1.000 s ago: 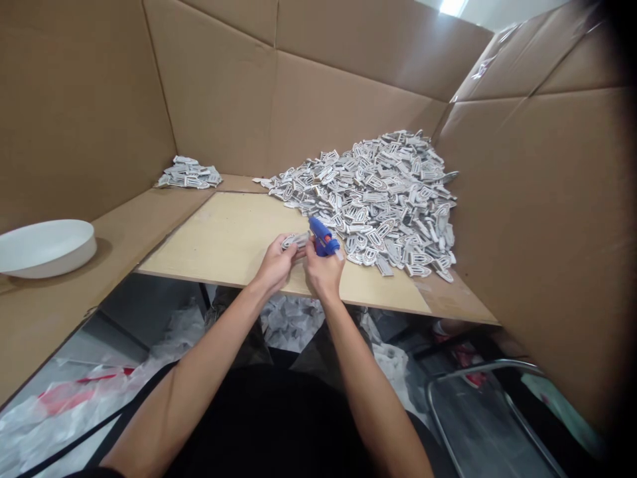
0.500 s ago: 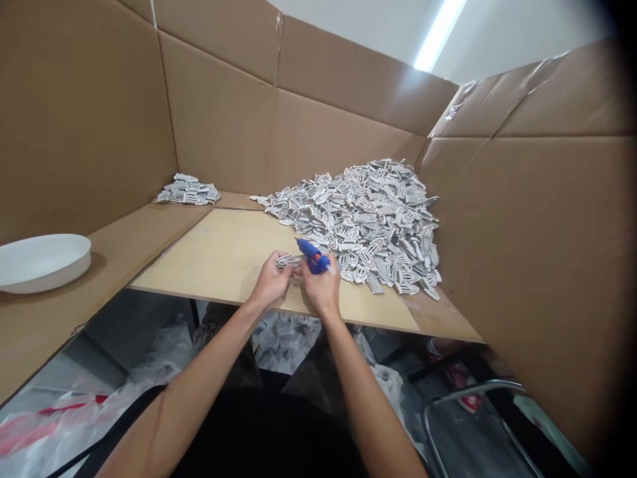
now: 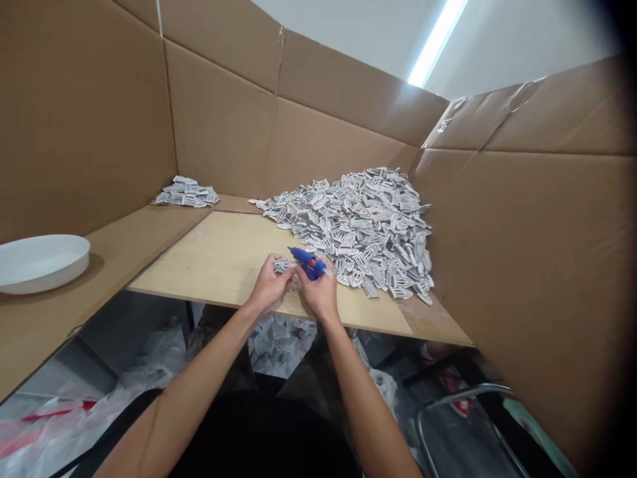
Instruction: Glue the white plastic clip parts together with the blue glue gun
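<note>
Far to the left of the blue glue gun [image 3: 309,265], a white bowl [image 3: 64,277] stood on a brown cardboard surface [image 3: 30,335]. A small pile of grey pieces [image 3: 186,192] lay beyond and left of the gun, against the cardboard wall [image 3: 219,126].

Just left of the gun, your left hand [image 3: 269,285] pinched one grey piece [image 3: 283,265] over the near part of the pale worktop [image 3: 212,245], its fingers closed narrowly around it. Your right hand [image 3: 320,289], behind the gun's body, had its fingers wrapped around the tool, with some of them close to the piece; whether they touched it, you could not tell. The nozzle pointed away from you, seemingly past the piece rather than onto it.

Beyond and right of the gun, a large heap of similar pieces [image 3: 361,229] spread over the worktop.

The step in hand looked like positioning the piece by hand, with the gun kept in your grip. The next move seemed to call for a steady left pinch and a turn of the nozzle if glue was wanted, keeping its tip clear of your fingers.
</note>
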The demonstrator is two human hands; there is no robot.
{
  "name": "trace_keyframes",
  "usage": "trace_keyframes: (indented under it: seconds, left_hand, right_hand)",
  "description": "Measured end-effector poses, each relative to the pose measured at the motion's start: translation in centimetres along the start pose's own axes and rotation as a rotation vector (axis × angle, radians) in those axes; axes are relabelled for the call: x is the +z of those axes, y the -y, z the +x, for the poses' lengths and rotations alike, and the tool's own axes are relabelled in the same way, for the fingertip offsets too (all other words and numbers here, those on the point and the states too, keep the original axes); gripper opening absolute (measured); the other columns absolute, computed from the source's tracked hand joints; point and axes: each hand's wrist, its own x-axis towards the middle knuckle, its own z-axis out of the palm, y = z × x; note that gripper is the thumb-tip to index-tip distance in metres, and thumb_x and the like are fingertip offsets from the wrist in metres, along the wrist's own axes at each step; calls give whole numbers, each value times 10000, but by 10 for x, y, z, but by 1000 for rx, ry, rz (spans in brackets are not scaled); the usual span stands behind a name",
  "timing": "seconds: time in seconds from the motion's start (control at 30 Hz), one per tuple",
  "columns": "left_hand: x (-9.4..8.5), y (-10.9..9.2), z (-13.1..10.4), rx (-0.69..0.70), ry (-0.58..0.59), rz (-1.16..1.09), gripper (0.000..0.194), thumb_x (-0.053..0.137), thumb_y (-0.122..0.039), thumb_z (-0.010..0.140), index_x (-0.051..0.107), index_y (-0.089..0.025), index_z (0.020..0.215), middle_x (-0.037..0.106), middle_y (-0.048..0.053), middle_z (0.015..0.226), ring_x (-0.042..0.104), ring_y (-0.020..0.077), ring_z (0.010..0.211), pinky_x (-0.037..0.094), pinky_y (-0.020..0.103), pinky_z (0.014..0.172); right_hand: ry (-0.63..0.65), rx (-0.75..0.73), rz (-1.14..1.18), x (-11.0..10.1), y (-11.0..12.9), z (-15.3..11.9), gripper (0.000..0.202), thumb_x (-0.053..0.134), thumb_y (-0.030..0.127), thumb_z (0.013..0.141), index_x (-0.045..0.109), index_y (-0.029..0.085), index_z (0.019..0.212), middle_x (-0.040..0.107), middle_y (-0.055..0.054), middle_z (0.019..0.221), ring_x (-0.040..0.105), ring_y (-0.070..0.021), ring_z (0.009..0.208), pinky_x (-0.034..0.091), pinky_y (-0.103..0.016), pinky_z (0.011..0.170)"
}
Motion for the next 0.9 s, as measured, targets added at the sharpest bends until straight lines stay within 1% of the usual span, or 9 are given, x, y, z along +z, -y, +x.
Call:
trace_keyframes:
  seconds: [0.1,0.2,0.33,0.4,0.47,0.53,0.67,0.8,0.9]
  left_hand:
    - [-1,-2,2,5,-38,-48,455,942,-294,714,556,-189,933,648,-40,706,613,99,608,450,203,599]
    - [-3,-4,5,10,-95,-138,409,960,-315,693,632,-152,876,663,-17,744,579,77,613,450,205,612]
    - [-2,-5,7,-12,-102,-153,320,923,-308,756,672,-134,853,699,11,763,621,90,651,483,198,633]
    - [0,-5,5,-36,-75,-138,304,876,-333,830,653,-141,907,738,39,807,683,121,675,534,220,655]
    - [1,-5,3,-66,-22,-113,295,827,-336,890,615,-154,985,774,75,886,733,154,683,566,248,636]
    - [1,-5,1,-88,16,-73,302,826,-274,889,577,-162,1017,787,99,933,761,177,685,571,252,603]
    - [0,-6,0,-98,75,-27,367,849,-105,806,567,-153,1036,785,112,958,801,219,749,570,238,587]
    - [-2,-6,1,-105,129,-14,338,812,-57,793,597,-133,1042,771,96,950,819,252,829,595,248,618]
    - [-1,-7,0,-110,148,-7,312,785,-47,800,607,-124,1045,776,106,962,821,262,873,610,258,639]
  right_hand:
    - [-16,7,34,0,4,-2,328,775,499,839,691,205,958,722,-33,844,632,-206,755,523,-316,739]
    - [-57,85,85,-10,9,-7,408,728,604,875,713,204,956,723,-40,808,635,-205,720,524,-315,713]
    - [54,234,4,-38,14,-6,530,635,738,897,717,222,808,718,-35,728,612,-175,602,523,-313,686]
    - [193,215,-43,-52,16,-4,547,631,745,898,704,232,723,695,-21,667,601,-168,576,523,-307,673]
    - [262,169,-72,-62,15,-2,552,650,737,897,686,240,659,652,-12,591,602,-179,572,525,-313,667]
    - [305,153,-37,-67,13,-1,564,671,747,887,678,239,643,625,-14,549,596,-186,557,516,-319,637]
    - [434,202,109,-67,5,-2,577,694,777,865,710,214,745,650,-22,563,544,-155,494,457,-291,535]
    - [542,224,137,-63,-2,0,601,705,779,856,748,181,901,647,-10,564,521,-123,472,399,-246,481]
    - [559,209,126,-61,-6,2,624,687,767,880,766,161,1006,637,-3,561,532,-118,479,375,-233,470]
